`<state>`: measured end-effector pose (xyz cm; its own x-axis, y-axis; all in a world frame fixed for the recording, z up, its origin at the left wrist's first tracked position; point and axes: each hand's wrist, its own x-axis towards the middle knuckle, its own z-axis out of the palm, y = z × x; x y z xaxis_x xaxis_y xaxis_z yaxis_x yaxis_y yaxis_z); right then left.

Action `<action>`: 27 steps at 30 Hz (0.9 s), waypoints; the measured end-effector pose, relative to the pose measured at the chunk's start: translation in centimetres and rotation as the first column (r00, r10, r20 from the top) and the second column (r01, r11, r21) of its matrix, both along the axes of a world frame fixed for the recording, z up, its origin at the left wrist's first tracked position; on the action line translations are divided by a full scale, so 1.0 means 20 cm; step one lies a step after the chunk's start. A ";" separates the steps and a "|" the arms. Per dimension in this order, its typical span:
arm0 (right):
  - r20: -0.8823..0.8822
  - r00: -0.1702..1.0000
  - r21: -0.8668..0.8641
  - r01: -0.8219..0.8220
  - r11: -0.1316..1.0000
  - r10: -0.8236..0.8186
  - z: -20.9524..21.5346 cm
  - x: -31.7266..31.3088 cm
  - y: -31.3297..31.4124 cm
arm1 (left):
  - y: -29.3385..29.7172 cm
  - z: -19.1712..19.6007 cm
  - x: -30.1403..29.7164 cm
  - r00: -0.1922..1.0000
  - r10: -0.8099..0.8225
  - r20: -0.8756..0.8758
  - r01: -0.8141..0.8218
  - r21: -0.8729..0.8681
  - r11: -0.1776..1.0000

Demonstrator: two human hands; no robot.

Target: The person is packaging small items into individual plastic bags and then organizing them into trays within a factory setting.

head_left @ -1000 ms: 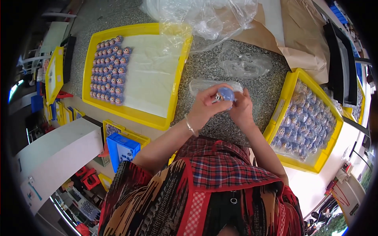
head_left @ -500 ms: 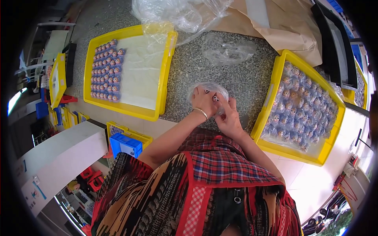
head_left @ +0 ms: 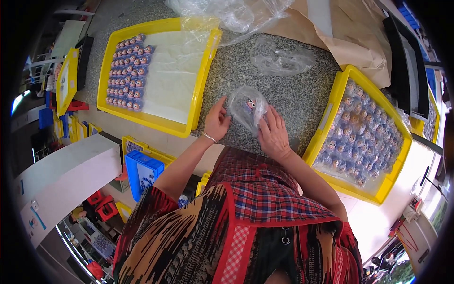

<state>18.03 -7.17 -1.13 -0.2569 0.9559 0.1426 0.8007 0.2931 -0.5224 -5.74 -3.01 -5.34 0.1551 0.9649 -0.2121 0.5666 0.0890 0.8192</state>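
A clear plastic bag [head_left: 240, 108] lies on the speckled grey worktop in front of me. Inside it is a small figurine [head_left: 251, 103] with big round eyes and a blue and pink body. Just left of the bag, my left hand [head_left: 217, 123] is open and holds nothing, its fingers apart. My right hand [head_left: 275, 136] rests at the bag's right edge, fingers stretched out and touching the plastic. Rows of similar unwrapped figurines [head_left: 126, 78] stand in the left part of a yellow tray [head_left: 195, 102], on white lining.
Bagged figurines [head_left: 359, 132] fill most of a second yellow tray [head_left: 309, 160] at the right. Loose clear plastic [head_left: 281, 57] lies beyond my hands, near brown paper [head_left: 350, 42] and a larger clear plastic heap [head_left: 231, 16]. A black tray [head_left: 402, 61] stands far right.
My hands were together over the bag and figurine. The left hand has come away to the left; the right has moved slightly right. The bagged figurine now lies uncovered on the worktop.
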 end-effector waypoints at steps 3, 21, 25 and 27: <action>0.071 0.975 0.070 -0.215 0.974 0.210 -0.02 -0.05 0.07 | 0.15 0.16 0.11 0.967 -0.253 -0.017 0.250 0.241 0.938; 0.344 0.920 -0.060 -0.180 0.982 0.189 -0.10 0.07 0.04 | 0.29 0.04 0.37 0.848 -0.529 -0.039 0.499 0.399 0.769; 0.416 0.865 -0.112 -0.256 0.960 0.279 -0.13 0.07 0.19 | 0.40 0.05 0.43 0.938 -0.340 0.069 0.301 0.325 0.897; 0.372 0.901 -0.059 -0.217 0.974 0.223 -0.19 0.12 0.19 | 0.42 0.00 0.50 0.848 -0.415 -0.330 0.514 0.321 0.795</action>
